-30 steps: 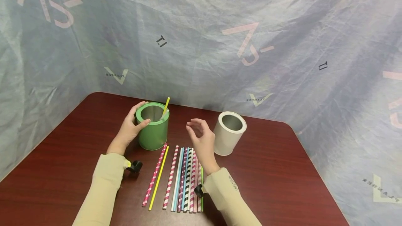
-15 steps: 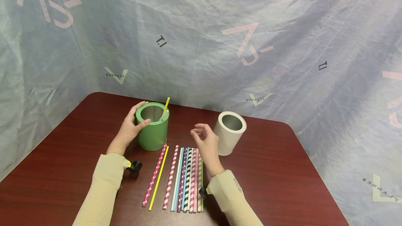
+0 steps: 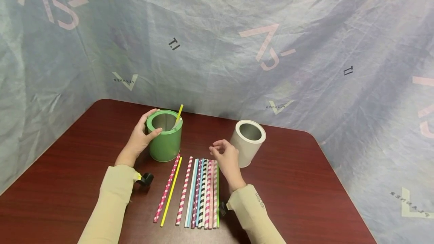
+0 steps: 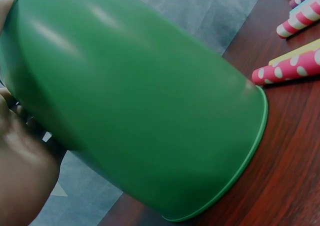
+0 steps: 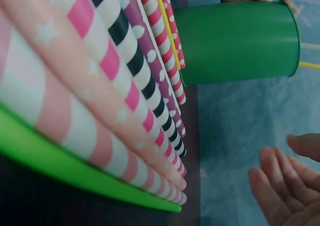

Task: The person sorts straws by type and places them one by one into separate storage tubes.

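My left hand (image 3: 139,138) grips the green can (image 3: 165,146) near its rim, thumb over the front. A yellow straw (image 3: 179,113) and a whitish one lean inside it, poking above the rim. My right hand (image 3: 228,163) hovers by the far ends of a row of straws, fingers loosely curled and holding nothing. That row includes a black-and-white striped straw (image 3: 202,199), a red-and-white striped straw (image 3: 184,191) and, at its right end, a bright green straw (image 5: 100,173). A pink dotted straw (image 3: 167,189) and a yellow straw (image 3: 171,191) lie apart to the left.
Just behind my right hand stands a white can (image 3: 245,151), its round mouth facing up. Everything rests on a dark red wooden table (image 3: 298,191) with rounded far corners. A grey printed cloth (image 3: 210,55) hangs along the table's back and sides.
My right hand has come down and slightly right toward the right-hand straws, its fingers drawing closer together. My left hand and the green can have stayed in place.
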Motion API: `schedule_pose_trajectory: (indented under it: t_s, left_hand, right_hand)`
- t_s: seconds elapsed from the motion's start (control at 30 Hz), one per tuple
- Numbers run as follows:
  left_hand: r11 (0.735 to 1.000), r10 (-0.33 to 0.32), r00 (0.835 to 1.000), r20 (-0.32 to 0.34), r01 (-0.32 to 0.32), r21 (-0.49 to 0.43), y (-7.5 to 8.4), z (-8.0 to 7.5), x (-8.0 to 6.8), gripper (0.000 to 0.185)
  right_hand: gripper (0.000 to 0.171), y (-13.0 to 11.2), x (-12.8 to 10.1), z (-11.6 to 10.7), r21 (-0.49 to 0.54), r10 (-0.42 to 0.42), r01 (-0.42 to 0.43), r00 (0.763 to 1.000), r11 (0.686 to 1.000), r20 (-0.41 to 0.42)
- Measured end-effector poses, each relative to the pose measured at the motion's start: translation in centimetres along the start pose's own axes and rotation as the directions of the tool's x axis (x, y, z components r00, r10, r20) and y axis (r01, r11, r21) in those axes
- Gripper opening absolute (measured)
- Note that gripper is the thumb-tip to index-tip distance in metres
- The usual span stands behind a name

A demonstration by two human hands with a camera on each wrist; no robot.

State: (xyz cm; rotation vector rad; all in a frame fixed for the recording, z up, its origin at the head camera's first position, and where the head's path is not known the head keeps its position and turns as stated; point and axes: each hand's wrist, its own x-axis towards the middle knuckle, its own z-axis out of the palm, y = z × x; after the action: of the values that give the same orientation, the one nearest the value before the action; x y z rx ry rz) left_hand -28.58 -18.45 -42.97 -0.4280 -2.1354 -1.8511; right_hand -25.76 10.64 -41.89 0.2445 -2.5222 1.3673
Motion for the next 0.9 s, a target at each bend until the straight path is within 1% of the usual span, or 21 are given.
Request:
schedule_pose_trajectory:
  t_s: [0.2,0.3,0.4,0.5,0.57,0.67,0.9]
  left_hand:
    - [1.0,0.002,1.0,-0.003,-0.002,-0.004,0.0,0.0,0.0,0.068]
    - [1.0,-0.002,1.0,-0.002,0.002,-0.013,0.1,0.1,0.0,0.068]
    - [1.0,-0.004,1.0,-0.001,0.004,-0.017,0.3,0.1,0.0,0.068]
    - [1.0,-0.003,1.0,0.001,0.003,-0.007,0.4,0.1,0.0,0.069]
    - [1.0,-0.004,1.0,0.002,0.004,-0.006,0.4,0.1,0.0,0.069]
    - [1.0,-0.007,1.0,0.003,0.007,-0.008,0.5,0.1,-0.1,0.069]
    - [1.0,-0.004,1.0,0.005,0.004,-0.026,0.5,0.2,0.0,0.068]
  right_hand:
    - [0.012,0.7,0.0,-0.5,-0.091,0.047,-0.04,0.996,0.995,0.076]
    - [0.012,0.9,-0.2,-0.8,-0.142,0.077,-0.058,0.988,0.988,0.133]
    - [0.012,1.1,-0.3,-1.2,-0.182,0.126,-0.087,0.969,0.979,0.214]
    - [0.012,1.1,-0.4,-1.6,-0.222,0.178,-0.115,0.94,0.968,0.29]
    - [0.013,1.2,-0.5,-1.8,-0.249,0.196,-0.116,0.925,0.962,0.326]
    - [0.015,1.2,-0.7,-2.0,-0.291,0.221,-0.115,0.905,0.95,0.363]
    - [0.019,1.3,-0.9,-2.4,-0.407,0.255,-0.074,0.875,0.911,0.412]
